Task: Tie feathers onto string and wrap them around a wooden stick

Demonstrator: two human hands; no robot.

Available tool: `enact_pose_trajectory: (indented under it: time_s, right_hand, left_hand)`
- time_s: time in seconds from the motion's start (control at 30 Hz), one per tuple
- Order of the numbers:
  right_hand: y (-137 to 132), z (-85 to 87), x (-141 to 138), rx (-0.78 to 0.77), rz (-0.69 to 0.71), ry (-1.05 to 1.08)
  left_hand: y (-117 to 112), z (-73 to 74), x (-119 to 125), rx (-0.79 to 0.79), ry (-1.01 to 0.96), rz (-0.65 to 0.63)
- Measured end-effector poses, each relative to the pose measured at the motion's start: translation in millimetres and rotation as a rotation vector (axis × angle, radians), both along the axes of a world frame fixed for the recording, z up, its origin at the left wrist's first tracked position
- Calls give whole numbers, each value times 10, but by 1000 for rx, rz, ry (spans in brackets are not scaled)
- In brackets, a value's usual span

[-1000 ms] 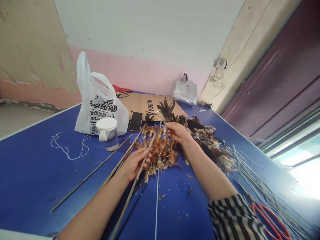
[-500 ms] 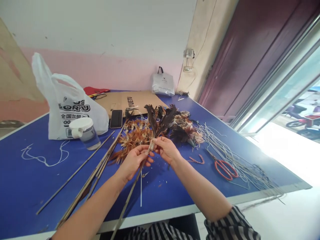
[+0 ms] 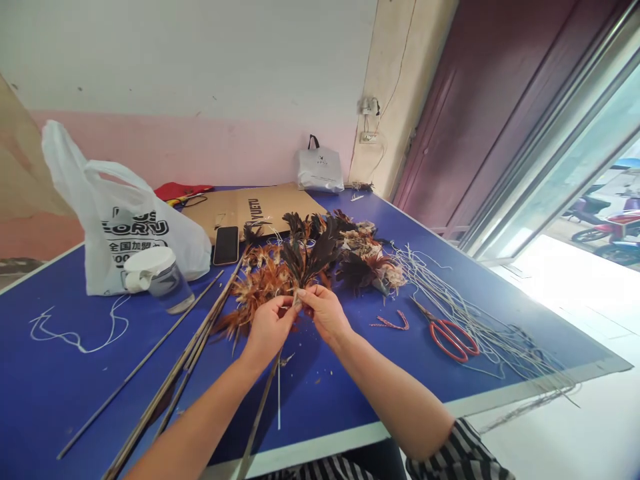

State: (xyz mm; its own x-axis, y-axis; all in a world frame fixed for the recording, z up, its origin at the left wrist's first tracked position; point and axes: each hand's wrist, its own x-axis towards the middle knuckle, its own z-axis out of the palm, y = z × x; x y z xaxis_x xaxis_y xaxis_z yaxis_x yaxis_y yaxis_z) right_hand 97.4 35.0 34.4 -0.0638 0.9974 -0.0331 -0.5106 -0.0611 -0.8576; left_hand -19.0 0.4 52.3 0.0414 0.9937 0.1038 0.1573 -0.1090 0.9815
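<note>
Both hands meet at the base of a dark feather bunch (image 3: 311, 259) fixed at the top of a thin stick (image 3: 261, 410). My left hand (image 3: 273, 327) is closed, pinching the joint of feathers and stick from the left. My right hand (image 3: 325, 312) pinches the feather base from the right, just above the left fingertips. The stick slants down toward the table's near edge. Behind the hands lie loose brown feathers (image 3: 257, 283) and, to the right, a pile of dark and pale feathers (image 3: 370, 257). The fingers hide the binding itself.
Scissors (image 3: 453, 339) with red handles and a bundle of pale strings (image 3: 465, 310) lie at right. Several sticks (image 3: 185, 367) lie at left, near a lidded clear jug (image 3: 167, 283), a plastic bag (image 3: 145, 230) and a phone (image 3: 227, 245). Cardboard (image 3: 210, 207) lies behind.
The camera view has shifted slightly. Both hands have drawn closer together around the feather base, and the feather bunch has moved a little lower and to the left in view.
</note>
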Motion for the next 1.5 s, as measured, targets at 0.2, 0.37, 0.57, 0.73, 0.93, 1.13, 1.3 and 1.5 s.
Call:
enact_pose_trajectory:
  time_s: [0.2, 0.37, 0.57, 0.73, 0.93, 1.13, 1.3, 1.5]
  right_hand:
    - [64, -61, 24, -64, 44, 119]
    - [96, -21, 103, -126, 154, 119]
    - [95, -27, 131, -94, 163, 49]
    - [86, 0, 165, -40, 173, -45]
    - [85, 27, 210, 33, 147, -113]
    - [99, 8, 241, -16, 192, -85]
    - [95, 34, 262, -4, 180, -78]
    - [71, 60, 253, -8, 220, -40]
  left_hand:
    - [38, -106, 23, 23, 33, -11]
    - [47, -111, 10, -140, -227, -90]
    - [22, -75, -6, -281, -446, -121]
    - [-5, -55, -18, -320, -499, -145]
    - [7, -54, -18, -454, -582, -61]
    - [48, -84, -52, -496, -644, -30]
    - [43, -87, -48, -520, -680, -35]
    - [0, -74, 13, -488, -631, -20]
